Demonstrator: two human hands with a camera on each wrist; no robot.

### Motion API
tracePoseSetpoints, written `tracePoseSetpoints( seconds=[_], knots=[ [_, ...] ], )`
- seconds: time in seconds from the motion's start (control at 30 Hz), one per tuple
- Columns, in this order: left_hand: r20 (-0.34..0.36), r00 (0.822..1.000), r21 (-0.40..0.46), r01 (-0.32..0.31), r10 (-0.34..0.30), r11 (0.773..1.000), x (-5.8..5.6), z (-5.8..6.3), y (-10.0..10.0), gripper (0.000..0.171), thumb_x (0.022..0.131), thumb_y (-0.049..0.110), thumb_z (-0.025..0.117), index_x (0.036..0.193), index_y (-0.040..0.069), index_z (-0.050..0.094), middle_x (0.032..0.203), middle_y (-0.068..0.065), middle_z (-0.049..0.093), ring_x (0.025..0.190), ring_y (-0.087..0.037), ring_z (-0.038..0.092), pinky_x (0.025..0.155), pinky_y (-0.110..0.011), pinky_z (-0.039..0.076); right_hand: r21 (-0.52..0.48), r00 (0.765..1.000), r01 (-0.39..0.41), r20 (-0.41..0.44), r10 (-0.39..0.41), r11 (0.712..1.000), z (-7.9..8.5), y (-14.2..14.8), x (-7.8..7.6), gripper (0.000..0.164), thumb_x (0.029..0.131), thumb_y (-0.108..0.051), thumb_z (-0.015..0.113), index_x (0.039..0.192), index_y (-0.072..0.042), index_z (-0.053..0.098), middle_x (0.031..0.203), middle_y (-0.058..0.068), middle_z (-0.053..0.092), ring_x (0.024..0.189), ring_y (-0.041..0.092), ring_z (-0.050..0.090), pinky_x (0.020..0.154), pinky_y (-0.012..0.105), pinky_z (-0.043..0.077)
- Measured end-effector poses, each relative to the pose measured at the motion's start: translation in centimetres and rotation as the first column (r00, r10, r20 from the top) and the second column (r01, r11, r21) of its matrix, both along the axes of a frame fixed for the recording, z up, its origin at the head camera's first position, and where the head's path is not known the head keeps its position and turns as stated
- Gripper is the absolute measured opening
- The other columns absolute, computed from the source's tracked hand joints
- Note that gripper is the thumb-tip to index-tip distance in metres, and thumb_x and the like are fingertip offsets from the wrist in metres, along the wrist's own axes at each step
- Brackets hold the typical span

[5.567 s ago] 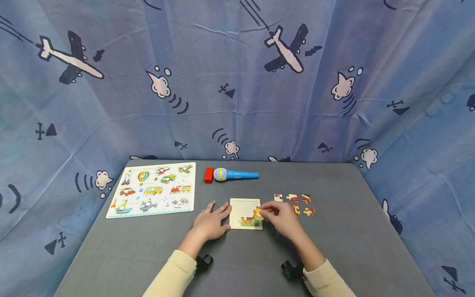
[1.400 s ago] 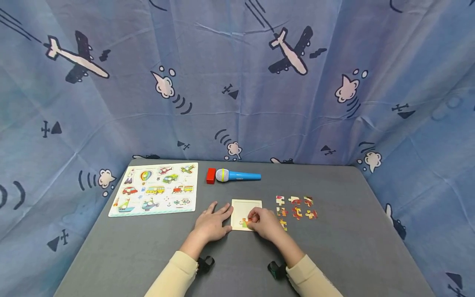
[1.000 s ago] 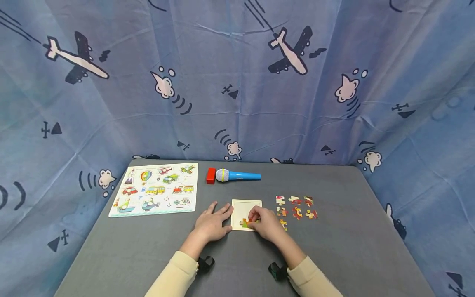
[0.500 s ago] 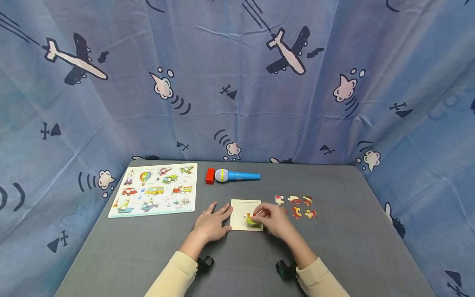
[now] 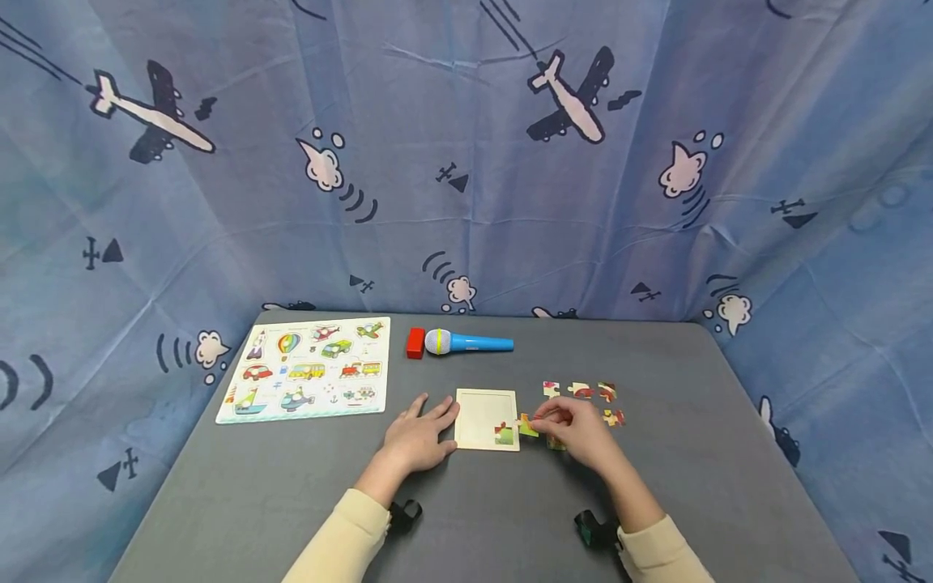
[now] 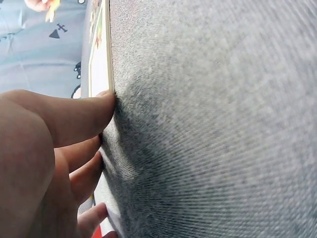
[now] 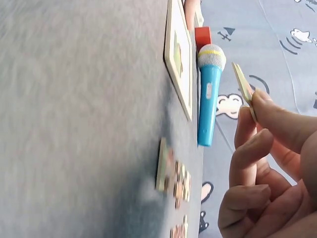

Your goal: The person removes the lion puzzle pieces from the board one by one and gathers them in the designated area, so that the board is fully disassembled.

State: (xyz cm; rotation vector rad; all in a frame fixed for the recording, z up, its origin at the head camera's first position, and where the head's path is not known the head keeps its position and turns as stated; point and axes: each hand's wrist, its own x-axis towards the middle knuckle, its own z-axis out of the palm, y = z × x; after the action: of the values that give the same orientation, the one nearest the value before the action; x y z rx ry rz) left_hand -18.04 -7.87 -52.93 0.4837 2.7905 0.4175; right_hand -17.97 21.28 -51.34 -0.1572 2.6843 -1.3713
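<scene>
In the head view my right hand (image 5: 579,429) pinches a yellow-green jigsaw piece (image 5: 528,426) just right of a small pale puzzle tray (image 5: 477,417). The right wrist view shows this piece (image 7: 242,84) edge-on between thumb and fingers, raised off the table. One jigsaw piece with green and red on it (image 5: 504,435) lies in the tray's lower right corner. My left hand (image 5: 411,437) rests on the table with spread fingers, its thumb and fingertips at the tray's left edge. Close up in the left wrist view, the thumb (image 6: 81,116) touches the tray's side (image 6: 110,49).
Several loose jigsaw pieces (image 5: 581,390) lie right of the tray, some hidden behind my right hand. A blue toy microphone (image 5: 481,343) and a red block (image 5: 415,343) lie behind the tray. A vehicle picture board (image 5: 273,397) occupies the grey table's left (image 5: 240,486).
My right hand has lifted a jigsaw piece from the tray's lower part and carried it right, past the tray's edge. One piece stays in the corner. The left hand has kept its place.
</scene>
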Motion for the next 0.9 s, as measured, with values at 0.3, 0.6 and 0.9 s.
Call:
tracePoseSetpoints(
  seconds=[0.3,0.6,0.9],
  knots=[
    [-0.001,1.000,-0.014,0.004,-0.004,1.000,-0.1,0.1,0.0,0.066,0.097,0.042,0.064,0.156,0.025,0.042,0.163,0.006,0.036,0.154,-0.038,0.020,0.119,-0.057,0.030,-0.001,1.000,0.005,-0.018,-0.005,1.000,-0.2,2.4,0.2,0.016,0.087,-0.023,0.080,0.096,-0.010,0.075,0.086,0.002,0.073,0.074,0.020,0.065,0.061,0.025,0.051],
    [-0.004,1.000,-0.014,0.013,-0.013,1.000,-0.1,0.0,-0.1,0.066,0.097,0.043,0.063,0.156,0.025,0.041,0.163,0.006,0.035,0.154,-0.038,0.020,0.119,-0.057,0.030,0.013,0.999,0.024,-0.027,-0.024,1.000,-0.6,4.5,0.5,0.017,0.089,-0.020,0.079,0.097,-0.007,0.074,0.086,0.004,0.073,0.070,0.015,0.063,0.059,0.025,0.051],
    [-0.005,1.000,-0.007,0.010,-0.010,1.000,0.0,0.1,-0.2,0.065,0.097,0.043,0.062,0.156,0.025,0.041,0.164,0.006,0.035,0.154,-0.038,0.020,0.119,-0.057,0.030,0.058,0.999,0.048,0.007,-0.049,0.997,-1.1,6.5,1.0,0.016,0.091,-0.020,0.076,0.100,-0.007,0.074,0.088,0.003,0.073,0.073,0.018,0.064,0.060,0.027,0.051]
  ],
)
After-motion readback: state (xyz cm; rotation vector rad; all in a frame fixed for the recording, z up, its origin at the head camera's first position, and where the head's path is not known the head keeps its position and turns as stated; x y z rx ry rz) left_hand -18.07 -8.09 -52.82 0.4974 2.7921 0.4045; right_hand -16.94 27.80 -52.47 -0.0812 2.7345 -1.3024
